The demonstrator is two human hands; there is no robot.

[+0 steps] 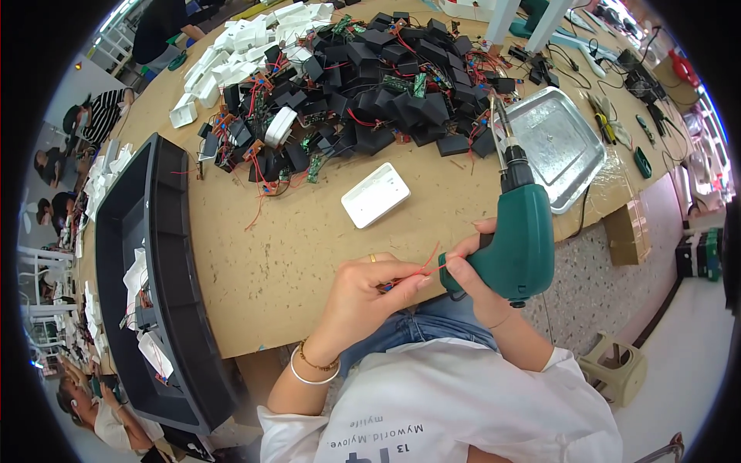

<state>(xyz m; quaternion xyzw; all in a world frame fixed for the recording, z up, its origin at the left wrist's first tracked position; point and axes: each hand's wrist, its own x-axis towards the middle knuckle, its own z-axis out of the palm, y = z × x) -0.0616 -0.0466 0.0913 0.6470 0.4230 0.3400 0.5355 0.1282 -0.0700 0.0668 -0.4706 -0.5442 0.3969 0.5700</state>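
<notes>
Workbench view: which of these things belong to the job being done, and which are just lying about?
Seem part of the job:
- red wires, pinched between left hand and right hand
- green power tool, in the right hand
- probably the open white shell, just ahead

Seem just lying about:
- metal tray
- yellow-handled tool
- beige stool on the floor

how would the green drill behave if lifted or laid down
The thick-bodied green drill is probably heavy for its size. Its smooth surface may feel slightly slippery, and its pistol shape would likely stop it rolling.
</notes>
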